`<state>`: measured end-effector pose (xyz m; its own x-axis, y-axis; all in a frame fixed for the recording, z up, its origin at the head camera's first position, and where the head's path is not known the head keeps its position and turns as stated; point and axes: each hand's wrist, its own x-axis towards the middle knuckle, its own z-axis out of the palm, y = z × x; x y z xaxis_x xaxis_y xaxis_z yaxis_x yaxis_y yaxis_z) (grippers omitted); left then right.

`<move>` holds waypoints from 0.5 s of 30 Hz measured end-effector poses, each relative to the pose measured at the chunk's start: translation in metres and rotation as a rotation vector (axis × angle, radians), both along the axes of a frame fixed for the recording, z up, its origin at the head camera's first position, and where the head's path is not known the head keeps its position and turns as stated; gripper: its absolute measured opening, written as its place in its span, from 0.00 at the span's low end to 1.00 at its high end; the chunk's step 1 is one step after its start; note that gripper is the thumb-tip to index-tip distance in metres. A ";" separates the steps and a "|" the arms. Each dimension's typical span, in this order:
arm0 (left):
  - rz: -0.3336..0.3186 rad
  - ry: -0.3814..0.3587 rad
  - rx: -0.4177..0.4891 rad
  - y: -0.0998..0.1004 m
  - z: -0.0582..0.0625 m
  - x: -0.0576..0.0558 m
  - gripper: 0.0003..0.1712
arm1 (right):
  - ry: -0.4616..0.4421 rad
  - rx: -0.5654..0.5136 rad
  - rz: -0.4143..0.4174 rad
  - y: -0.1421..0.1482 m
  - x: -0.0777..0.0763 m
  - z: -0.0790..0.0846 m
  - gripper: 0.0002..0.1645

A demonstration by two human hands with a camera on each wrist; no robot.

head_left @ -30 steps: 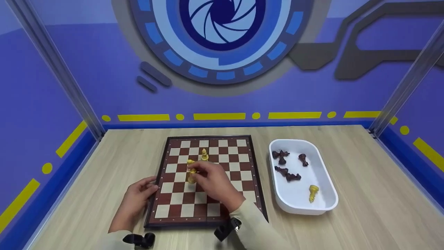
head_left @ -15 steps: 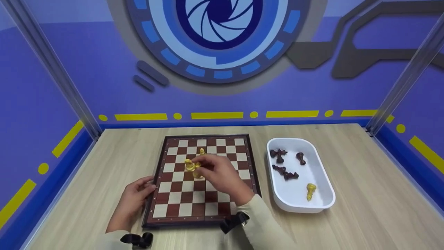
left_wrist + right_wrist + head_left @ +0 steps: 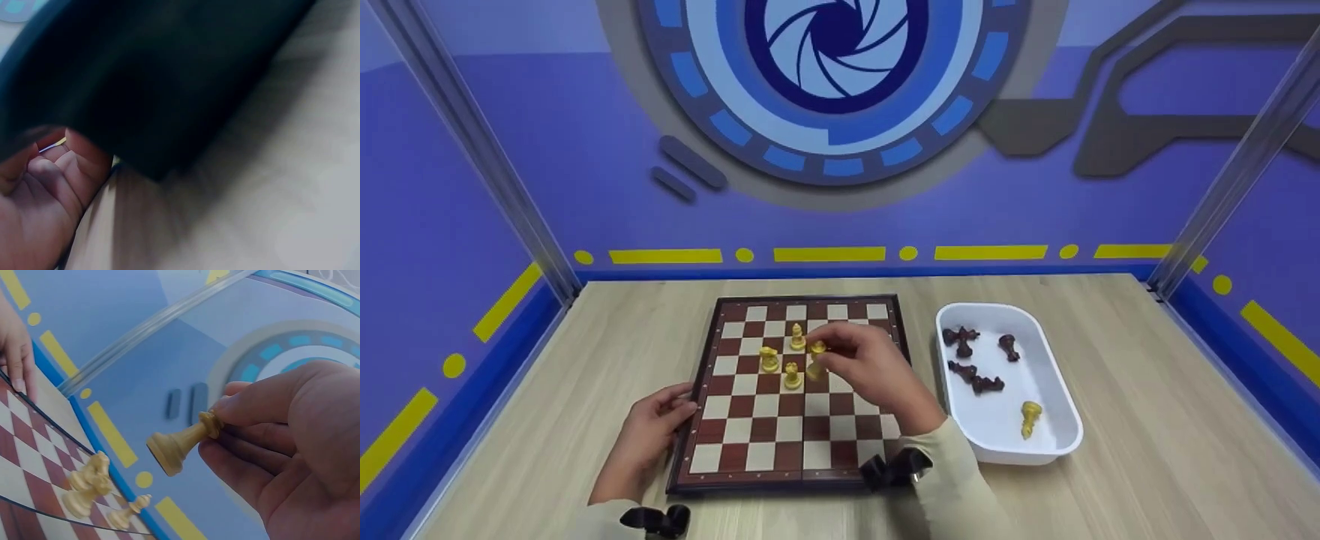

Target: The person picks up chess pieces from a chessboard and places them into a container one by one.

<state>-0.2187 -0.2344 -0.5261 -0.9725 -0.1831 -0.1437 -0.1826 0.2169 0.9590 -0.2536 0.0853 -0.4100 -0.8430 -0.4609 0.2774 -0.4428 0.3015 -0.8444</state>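
Note:
My right hand (image 3: 874,367) pinches a gold chess piece (image 3: 180,444) by its top, thumb against fingers. That piece's round base points away from the hand, and its tip is hidden. In the head view the hand is over the middle of the chessboard (image 3: 754,427). Just left of it stand a gold bishop (image 3: 797,337), a gold knight (image 3: 768,360) and another gold piece (image 3: 793,376), all upright. My left hand (image 3: 643,435) rests on the table at the board's left edge, its relaxed fingertips touching the rim. Its fingers (image 3: 56,169) show partly in the left wrist view, behind a dark shape.
Right of the board is a white tray (image 3: 1069,420) with several dark chess pieces (image 3: 988,384) lying down and one gold piece (image 3: 1030,418). Printed blue-purple panels (image 3: 607,150) enclose the wooden table (image 3: 1125,360) at the back and sides.
My right hand has moved right across the board with the pinched piece. The knight and the gold piece beside it, earlier partly covered, now stand in plain sight. My left hand stays at the edge.

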 end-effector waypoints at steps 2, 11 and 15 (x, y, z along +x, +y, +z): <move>-0.002 0.003 -0.003 0.000 0.000 0.001 0.23 | -0.026 -0.023 0.013 0.005 -0.001 0.001 0.14; 0.000 0.010 0.031 -0.001 -0.001 0.002 0.25 | -0.061 -0.047 -0.007 0.024 -0.002 0.011 0.14; 0.005 0.022 0.028 0.000 -0.001 0.001 0.24 | -0.030 -0.043 -0.026 0.033 -0.003 0.015 0.14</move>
